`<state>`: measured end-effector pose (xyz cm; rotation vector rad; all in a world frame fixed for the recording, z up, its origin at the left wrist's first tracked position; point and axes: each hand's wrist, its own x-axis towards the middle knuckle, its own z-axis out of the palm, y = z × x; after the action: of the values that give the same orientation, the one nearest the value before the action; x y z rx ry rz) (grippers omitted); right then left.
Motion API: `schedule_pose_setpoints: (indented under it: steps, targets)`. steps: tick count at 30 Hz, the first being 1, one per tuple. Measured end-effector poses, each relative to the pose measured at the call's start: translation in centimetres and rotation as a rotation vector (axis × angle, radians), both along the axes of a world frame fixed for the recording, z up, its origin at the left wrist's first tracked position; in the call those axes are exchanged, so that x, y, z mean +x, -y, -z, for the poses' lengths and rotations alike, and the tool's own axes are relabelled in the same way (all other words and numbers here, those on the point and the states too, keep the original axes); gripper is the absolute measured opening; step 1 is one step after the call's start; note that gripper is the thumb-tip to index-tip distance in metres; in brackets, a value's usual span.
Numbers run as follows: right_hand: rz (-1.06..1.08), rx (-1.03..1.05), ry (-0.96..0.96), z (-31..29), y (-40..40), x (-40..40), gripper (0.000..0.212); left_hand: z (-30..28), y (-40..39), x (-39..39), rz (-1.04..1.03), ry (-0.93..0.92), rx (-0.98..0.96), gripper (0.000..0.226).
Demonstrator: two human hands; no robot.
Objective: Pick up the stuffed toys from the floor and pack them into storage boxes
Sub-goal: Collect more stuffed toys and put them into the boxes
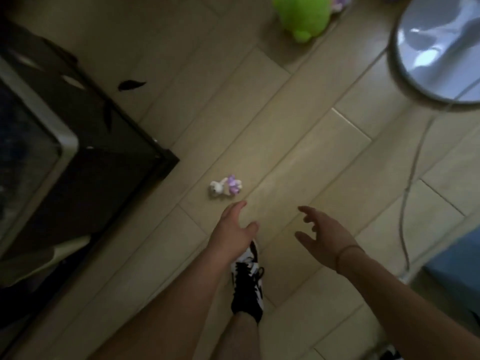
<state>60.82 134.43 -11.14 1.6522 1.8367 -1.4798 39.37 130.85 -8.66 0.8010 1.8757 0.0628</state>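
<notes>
The left hand (pixel 232 231) is hovering over the tiled floor (pixel 298 157) with its fingers loosely spread and holding nothing, its fingertips pointing toward a small white and purple stuffed toy (pixel 225 188). That toy is lying on its side on the floor just beyond the left hand, apart from it, and near the corner of a dark cabinet (pixel 85 162) standing at the left. The right hand (pixel 322 237) is hanging to the right of the left one, fingers relaxed and slightly curled, gripping nothing; a thin band (pixel 346 252) is circling its wrist. Below the left hand a black and white shoe (pixel 248 287) is resting on the floor. A larger green stuffed toy (pixel 302 15) is sitting on the floor at the far edge, well apart from both hands, with a bit of another purple and white toy (pixel 340 2) showing just to its right. A round fan head (pixel 439 48) is filling the far right corner, and a pale cord (pixel 407 188) is trailing down the floor at the right. A blue object (pixel 457 266) is sitting at the right edge; what it is cannot be told.
</notes>
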Motion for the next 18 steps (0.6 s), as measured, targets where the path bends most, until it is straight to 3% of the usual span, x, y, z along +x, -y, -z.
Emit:
schedule_pose_setpoints:
  steps: [7, 11, 14, 18]
  targets:
    - [-0.522, 0.200, 0.104, 10.4, -3.2, -18.9, 0.042, 4.4, 2.5, -12.9, -0.146, 0.012, -0.120, 0.048]
    - [-0.800, 0.261, 0.151, 17.5, -3.0, -23.2, 0.051, 8.8, 4.3, -14.9, -0.214, 0.045, -0.177, 0.052]
    - [-0.636, 0.168, 0.181, 20.7, -3.0, -22.6, 0.059, 11.8, 5.1, -14.0, -0.359, 0.119, -0.188, 0.051]
    - [-0.507, 0.264, 0.061, 17.3, -0.3, -19.6, 0.038, 12.7, 4.6, -10.4, -0.689, 0.236, -0.195, 0.058]
